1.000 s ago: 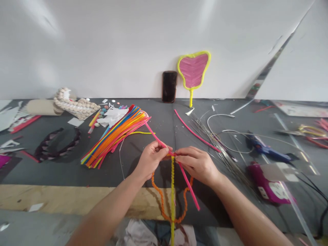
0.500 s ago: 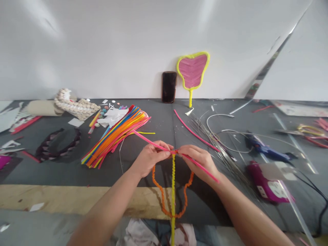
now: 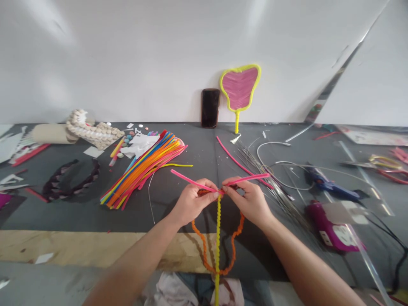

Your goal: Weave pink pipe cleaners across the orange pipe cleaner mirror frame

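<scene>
My left hand (image 3: 194, 202) and my right hand (image 3: 250, 202) meet over the table's front part, both closed with fingertips pinched nearly together. Between them is a pink pipe cleaner (image 3: 188, 179); one end sticks out up-left, the other up-right over my right hand. It crosses the top of a frame of twisted pipe cleaners. An orange wavy loop (image 3: 204, 250) hangs below my hands, its upper part hidden by my fingers. Down the loop's middle runs a yellow twisted stem (image 3: 218, 229), reaching below the loop toward my lap. The exact crossing is partly covered by my fingertips.
Left of my hands lies a bundle of coloured pipe cleaners (image 3: 143, 170). A phone (image 3: 210, 108) and a pink fan with yellow edging (image 3: 240, 89) lean on the wall. Wires (image 3: 274, 178), a blue glue gun (image 3: 334, 185), a magenta power strip (image 3: 331, 231) and scissors (image 3: 382, 163) lie right.
The pink pipe cleaner's right end has swung from pointing down along my right wrist to pointing up-right. My right fingers have re-gripped near the crossing; the frame shifted slightly right.
</scene>
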A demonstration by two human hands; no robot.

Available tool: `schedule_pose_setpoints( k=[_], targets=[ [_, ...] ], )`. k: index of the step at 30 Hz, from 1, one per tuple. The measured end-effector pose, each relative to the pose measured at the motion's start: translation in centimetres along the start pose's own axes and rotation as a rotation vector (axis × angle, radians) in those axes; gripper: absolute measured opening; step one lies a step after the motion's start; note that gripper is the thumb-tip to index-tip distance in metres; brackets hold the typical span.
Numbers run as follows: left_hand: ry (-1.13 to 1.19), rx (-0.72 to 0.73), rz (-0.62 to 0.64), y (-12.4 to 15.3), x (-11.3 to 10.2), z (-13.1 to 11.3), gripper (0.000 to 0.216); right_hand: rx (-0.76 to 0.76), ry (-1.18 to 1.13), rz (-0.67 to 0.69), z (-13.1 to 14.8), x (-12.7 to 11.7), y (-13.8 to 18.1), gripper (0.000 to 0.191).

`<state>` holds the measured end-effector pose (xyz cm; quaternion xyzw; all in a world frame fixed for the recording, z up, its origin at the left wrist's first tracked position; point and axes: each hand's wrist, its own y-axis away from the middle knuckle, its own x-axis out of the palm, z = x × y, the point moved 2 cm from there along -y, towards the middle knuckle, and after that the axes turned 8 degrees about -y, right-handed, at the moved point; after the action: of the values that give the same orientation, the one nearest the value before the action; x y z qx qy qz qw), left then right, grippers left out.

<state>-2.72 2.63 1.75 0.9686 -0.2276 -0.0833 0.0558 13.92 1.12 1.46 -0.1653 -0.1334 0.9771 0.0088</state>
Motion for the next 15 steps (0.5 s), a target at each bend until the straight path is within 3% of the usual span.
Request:
schedule_pose_setpoints(
  k=[7,12,15],
  targets=[
    [-0.063,0.033,-0.022,0.52,0.71,-0.23,0.006,0.166,-0.057,0.008,-0.20,-0.06,0.14,0.014],
    [-0.168,0.191,-0.074,0.69,0.76,-0.65,0.007,0.161,-0.152,0.032,0.12,0.25,0.24,0.014],
    [-0.163,0.177,-0.074,0.68,0.75,-0.66,0.008,0.107,-0.168,0.092,0.39,0.41,0.33,0.014]
  ],
)
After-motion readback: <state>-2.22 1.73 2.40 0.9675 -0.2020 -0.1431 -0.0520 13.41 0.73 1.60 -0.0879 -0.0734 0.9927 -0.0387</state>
